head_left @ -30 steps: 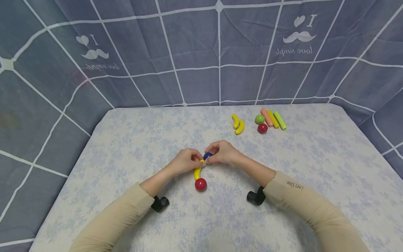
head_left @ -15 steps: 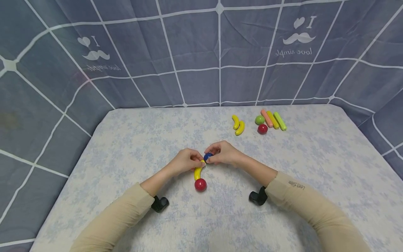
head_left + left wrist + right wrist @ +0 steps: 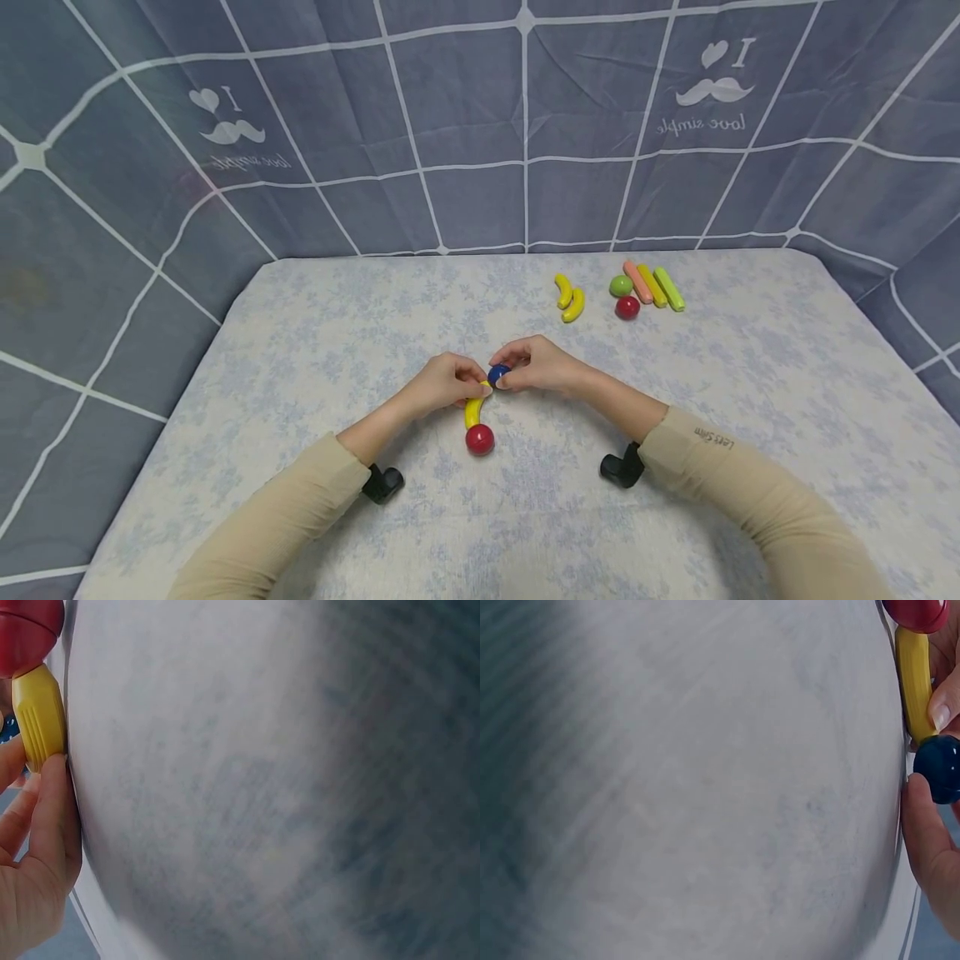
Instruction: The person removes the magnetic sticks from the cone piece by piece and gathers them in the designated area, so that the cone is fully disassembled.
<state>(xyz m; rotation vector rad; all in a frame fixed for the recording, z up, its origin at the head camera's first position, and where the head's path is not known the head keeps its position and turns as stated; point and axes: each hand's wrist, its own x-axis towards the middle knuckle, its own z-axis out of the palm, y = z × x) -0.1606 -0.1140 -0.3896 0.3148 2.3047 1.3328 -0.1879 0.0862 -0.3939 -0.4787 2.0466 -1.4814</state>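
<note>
A curved yellow stick (image 3: 473, 412), shaped like a small banana, lies near the middle of the table. Its near end touches a glossy red ball (image 3: 480, 439). My left hand (image 3: 448, 382) pinches the stick by its far end between thumb and fingers, and the left wrist view shows the ridged yellow side (image 3: 39, 720). A dark blue ball (image 3: 499, 376) sits at that far end, held between the thumb and fingers of my right hand (image 3: 542, 367). In the right wrist view the blue ball (image 3: 939, 769) meets the stick's tip; part of it is cut off by the frame.
Farther back on the patterned tablecloth (image 3: 360, 317) lie two more curved yellow sticks (image 3: 573, 305). To their right are a green ball (image 3: 621, 286), another red ball (image 3: 627, 307) and straight sticks in salmon (image 3: 637, 282), yellow (image 3: 652, 286) and lime (image 3: 669, 289). A grey-blue curtain (image 3: 480, 125) hangs behind.
The right forearm has shifted slightly to the right, and the blue ball has moved a little with the right hand. Both grips stay the same.
</note>
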